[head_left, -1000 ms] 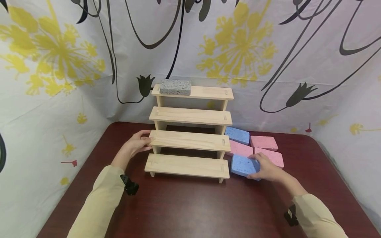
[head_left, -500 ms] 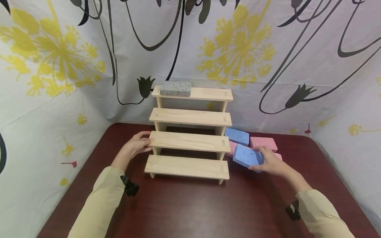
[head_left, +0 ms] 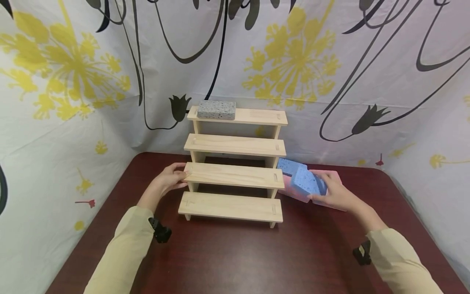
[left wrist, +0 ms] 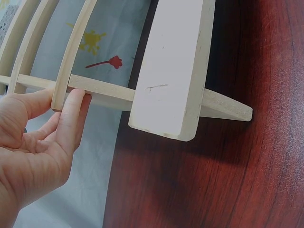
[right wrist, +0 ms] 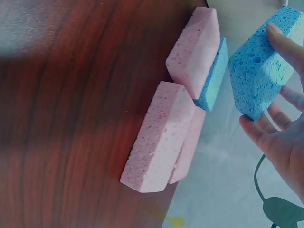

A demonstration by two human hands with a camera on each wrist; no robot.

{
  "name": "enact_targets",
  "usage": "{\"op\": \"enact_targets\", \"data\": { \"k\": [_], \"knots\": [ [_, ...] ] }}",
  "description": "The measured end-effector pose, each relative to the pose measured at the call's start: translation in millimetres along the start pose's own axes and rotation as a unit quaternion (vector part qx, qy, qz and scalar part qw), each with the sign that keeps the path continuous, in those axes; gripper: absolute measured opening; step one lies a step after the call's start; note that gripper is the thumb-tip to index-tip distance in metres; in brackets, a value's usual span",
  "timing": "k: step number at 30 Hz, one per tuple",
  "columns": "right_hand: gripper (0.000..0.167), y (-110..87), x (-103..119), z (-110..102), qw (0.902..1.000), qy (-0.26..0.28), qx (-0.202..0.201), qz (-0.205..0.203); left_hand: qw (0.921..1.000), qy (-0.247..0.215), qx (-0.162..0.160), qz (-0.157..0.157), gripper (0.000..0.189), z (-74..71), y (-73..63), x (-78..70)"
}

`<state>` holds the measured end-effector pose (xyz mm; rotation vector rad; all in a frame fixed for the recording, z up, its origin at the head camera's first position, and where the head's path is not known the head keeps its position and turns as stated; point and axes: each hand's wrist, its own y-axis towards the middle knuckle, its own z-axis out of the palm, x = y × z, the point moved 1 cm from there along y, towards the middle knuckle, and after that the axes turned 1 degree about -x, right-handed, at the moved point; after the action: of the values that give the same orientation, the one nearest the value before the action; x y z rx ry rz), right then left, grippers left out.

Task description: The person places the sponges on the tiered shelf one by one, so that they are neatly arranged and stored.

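A blue sponge (head_left: 305, 181) is held in my right hand (head_left: 332, 192), thumb on one side and fingers on the other. In the right wrist view that sponge (right wrist: 266, 61) is raised off the table, apart from the sponges lying there. My left hand (head_left: 168, 179) pinches the left end of a board on the wooden tiered shelf (head_left: 235, 173), the second tier from the bottom. The left wrist view has the thumb and fingers of this hand (left wrist: 42, 137) on either side of the board's end. A grey speckled sponge (head_left: 216, 110) lies on the top tier, toward its left.
Right of the shelf, several pink sponges (right wrist: 159, 135) and another blue sponge (head_left: 290, 166) lie close together on the dark red-brown table (head_left: 227, 261). A patterned white cloth (head_left: 301, 139) hangs behind and along both sides.
My right hand has lifted the blue sponge from the table and moved it back, tilting it above the pink ones. The left hand stays at the shelf's end.
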<state>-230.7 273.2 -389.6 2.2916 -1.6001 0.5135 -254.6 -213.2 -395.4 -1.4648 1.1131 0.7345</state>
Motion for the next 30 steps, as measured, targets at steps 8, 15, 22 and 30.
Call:
{"op": "enact_targets", "data": {
  "k": [8,15,22,30],
  "knots": [
    [0.083,7.0,5.9,-12.1,0.9998,-0.014,-0.009,-0.007,1.0000,0.005,-0.001,0.000,0.056,-0.1,-0.5,1.0],
    [0.084,14.0,11.8,-23.3,0.9998,-0.014,-0.015,-0.008,1.0000,0.005,0.000,-0.001,0.056,0.6,-1.2,2.2],
    [0.086,22.7,21.1,-34.7,0.9983,-0.009,-0.053,-0.022,1.0000,0.007,0.001,-0.001,0.056,1.2,-0.8,0.0],
    [0.081,39.4,41.3,-48.5,0.9914,-0.005,-0.118,-0.055,1.0000,0.005,0.000,-0.001,0.056,0.2,0.9,0.0]
  ]
}}
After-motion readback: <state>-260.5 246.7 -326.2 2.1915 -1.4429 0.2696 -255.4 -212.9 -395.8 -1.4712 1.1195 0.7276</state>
